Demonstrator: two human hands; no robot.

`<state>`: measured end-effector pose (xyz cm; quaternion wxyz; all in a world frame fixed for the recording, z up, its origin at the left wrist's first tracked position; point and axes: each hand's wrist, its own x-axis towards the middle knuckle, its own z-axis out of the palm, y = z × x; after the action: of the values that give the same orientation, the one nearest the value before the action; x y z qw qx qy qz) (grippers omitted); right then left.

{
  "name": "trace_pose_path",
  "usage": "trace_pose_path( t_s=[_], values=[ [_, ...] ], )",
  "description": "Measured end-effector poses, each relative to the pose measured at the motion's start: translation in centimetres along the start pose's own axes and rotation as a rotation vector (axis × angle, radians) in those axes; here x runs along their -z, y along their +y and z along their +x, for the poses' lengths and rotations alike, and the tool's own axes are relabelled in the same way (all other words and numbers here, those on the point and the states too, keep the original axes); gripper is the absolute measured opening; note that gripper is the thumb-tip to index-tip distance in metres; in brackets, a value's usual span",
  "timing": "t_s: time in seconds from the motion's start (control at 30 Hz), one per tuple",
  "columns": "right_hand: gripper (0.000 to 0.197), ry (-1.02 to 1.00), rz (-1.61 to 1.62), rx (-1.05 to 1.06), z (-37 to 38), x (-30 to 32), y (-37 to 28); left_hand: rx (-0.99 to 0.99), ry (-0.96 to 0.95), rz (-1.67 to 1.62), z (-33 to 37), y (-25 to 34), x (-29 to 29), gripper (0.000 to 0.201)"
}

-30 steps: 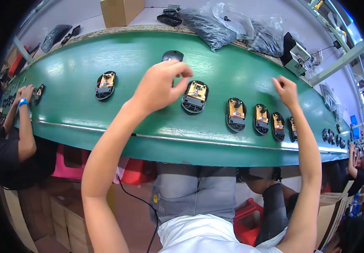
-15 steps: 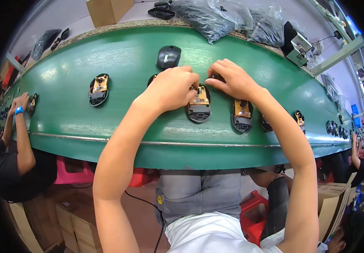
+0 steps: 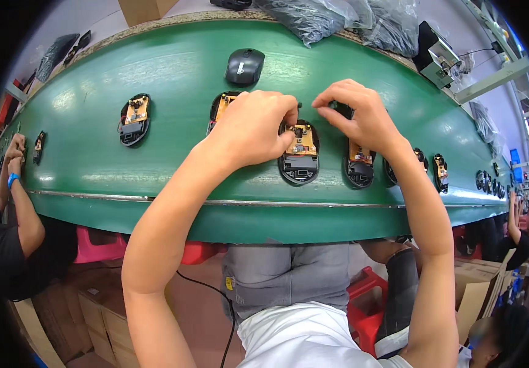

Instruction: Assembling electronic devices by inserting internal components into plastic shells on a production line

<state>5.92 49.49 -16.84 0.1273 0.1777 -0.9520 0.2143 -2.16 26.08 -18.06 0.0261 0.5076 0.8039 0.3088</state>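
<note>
My left hand (image 3: pixel 255 129) is bent over an opened computer mouse base (image 3: pixel 301 162), which shows a tan circuit board and a dark lower part. Its thumb and fingertips are drawn together at the base's upper left edge; what they pinch, if anything, is hidden. To the right, my right hand (image 3: pixel 362 116) curls above another opened mouse base (image 3: pixel 360 168) and partly covers it. A dark piece (image 3: pixel 341 109) shows between its thumb and fingers, too hidden to name. Partly behind my left hand lies a third mouse base (image 3: pixel 220 110).
A closed black mouse (image 3: pixel 244 66) rests farther back on the green work surface (image 3: pixel 184 73). One more opened mouse (image 3: pixel 135 119) lies left, and several are at right. Plastic bags (image 3: pixel 393 27) and a metal device (image 3: pixel 439 58) line the far edge. A co-worker's hands (image 3: pixel 16 150) are at far left.
Both hands have shifted slightly right, and the fingers of my right hand have risen a little. More of the mouse base behind my left hand shows. The whole view has also shifted somewhat.
</note>
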Motion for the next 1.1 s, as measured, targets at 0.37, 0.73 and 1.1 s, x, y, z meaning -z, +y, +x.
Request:
trace_pose_path(
  t_s=[0.37, 0.73, 1.1],
  values=[
    [0.029, -0.086, 0.019, -0.087, 3.0, 0.2, -1.5, -0.026, 0.001, 0.01, -0.2, -0.4, 0.5, 0.021],
    [0.018, -0.124, -0.264, -0.067, 2.9, -0.8, -3.0, -0.152, 0.071, 0.012, -0.5, -1.3, -0.3, 0.017],
    [0.025, 0.134, 0.126, -0.099, -2.0, -0.1, -4.5, -0.08, 0.212, -0.022, -0.7, 1.1, -3.1, 0.016]
  ],
)
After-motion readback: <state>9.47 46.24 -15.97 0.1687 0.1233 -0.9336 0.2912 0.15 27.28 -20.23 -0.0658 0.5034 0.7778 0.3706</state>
